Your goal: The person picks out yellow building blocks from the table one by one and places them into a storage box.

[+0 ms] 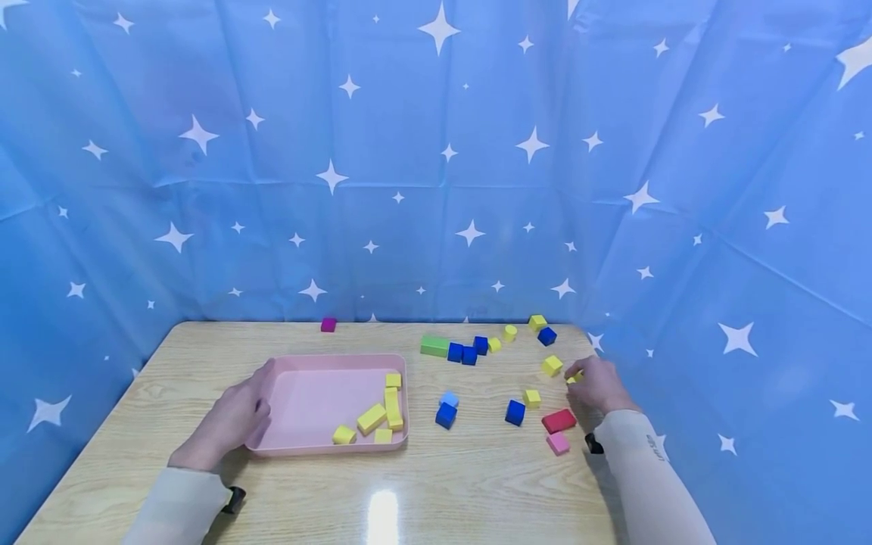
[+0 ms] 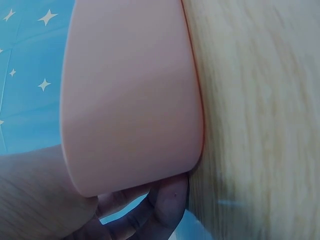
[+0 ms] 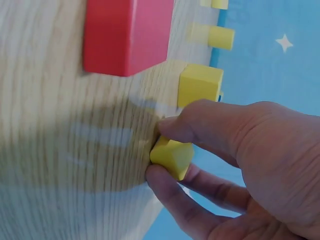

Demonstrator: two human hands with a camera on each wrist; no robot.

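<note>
Near the table's [image 1: 477,484] right edge, my right hand [image 1: 599,384], narrowly parted, pinches a yellow block [image 3: 171,156]; my left hand [image 1: 230,415] grips the pink tray [image 1: 327,452]. Apparent pickup calls for lifting.

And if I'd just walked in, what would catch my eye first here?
Probably the blue star-patterned curtain filling the background behind the table. Next, the pink tray left of centre, with yellow blocks toward its right end and the left hand at its left side. Near the table's right edge, the right hand pinches another yellow block.
</note>
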